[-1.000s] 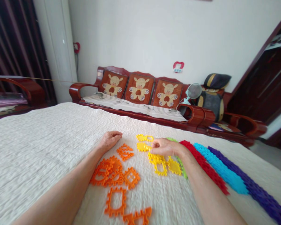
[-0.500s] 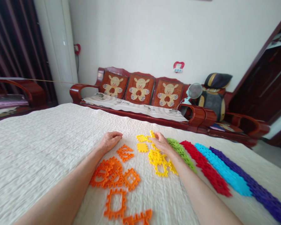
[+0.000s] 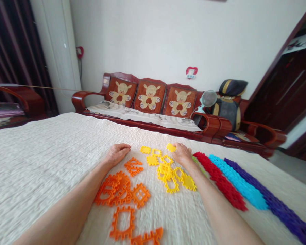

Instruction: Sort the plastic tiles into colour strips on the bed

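The right hand (image 3: 183, 153) pinches a solid yellow toothed building tile (image 3: 171, 147) between its fingers, near the far side of the white quilted cover (image 3: 53, 160); the tile sits at the left of the fingertips, above and to the right of the other yellow pieces. The left hand (image 3: 118, 153) rests on the cover with its fingers curled together, just beyond an orange lattice tile (image 3: 134, 166); its palm is hidden. Between the two hands lie a small yellow tile (image 3: 145, 149), a yellow frame tile (image 3: 156, 152) and a solid yellow square tile (image 3: 152, 160). Nearer the person, yellow pieces overlap in a loose cluster (image 3: 165, 170), with another solid yellow tile (image 3: 189, 183) at its right end, beside the right forearm. Along the left forearm, orange tiles overlap in a heap (image 3: 122, 187); an orange window tile (image 3: 140, 195) is just to its right, with an open orange frame (image 3: 113, 223) and an orange fence-like piece (image 3: 149, 237) closer to the person. Right of the right arm, rows of interlocking pieces stretch slantwise: a green row (image 3: 199, 165) partly covered by the arm, then a red row (image 3: 222, 183), a light-blue row (image 3: 238, 182) and a purple row (image 3: 269, 200). Beyond the cover stands a wooden sofa (image 3: 132, 125) with three bear-patterned cushions.
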The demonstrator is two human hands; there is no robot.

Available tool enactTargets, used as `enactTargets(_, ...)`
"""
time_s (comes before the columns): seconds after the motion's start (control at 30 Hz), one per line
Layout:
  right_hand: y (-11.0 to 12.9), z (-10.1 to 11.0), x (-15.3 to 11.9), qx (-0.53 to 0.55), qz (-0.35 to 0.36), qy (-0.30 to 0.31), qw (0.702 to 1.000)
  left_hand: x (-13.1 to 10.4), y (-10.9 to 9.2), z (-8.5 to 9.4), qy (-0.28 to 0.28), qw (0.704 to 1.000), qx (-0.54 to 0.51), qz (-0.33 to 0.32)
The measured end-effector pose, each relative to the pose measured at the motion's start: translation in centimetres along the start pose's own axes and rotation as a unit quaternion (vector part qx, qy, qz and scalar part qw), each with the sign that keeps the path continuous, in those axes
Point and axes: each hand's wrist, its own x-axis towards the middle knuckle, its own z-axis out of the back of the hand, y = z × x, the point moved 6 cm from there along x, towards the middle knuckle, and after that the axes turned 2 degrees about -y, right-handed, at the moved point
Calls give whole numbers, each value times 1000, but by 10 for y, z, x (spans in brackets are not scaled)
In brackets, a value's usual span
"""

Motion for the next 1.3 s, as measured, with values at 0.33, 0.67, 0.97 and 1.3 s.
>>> enactTargets(0.33, 9, 9, -2, -10, 41, 44, 998, -1, -1, -1, 4, 1000, -4, -4)
enactTargets(0.67, 11, 59, -81, -48, 154, 249, 955, 1, 1, -2, 13, 1000, 21, -12)
enactTargets(0.97, 9, 51, -94, -92, 139, 230, 959, 2, 2, -2, 14, 999, 28, -12)
enactTargets(1.3, 18, 67, -74, 97, 162, 136, 973, -1, -1, -2, 12, 1000, 12, -7)
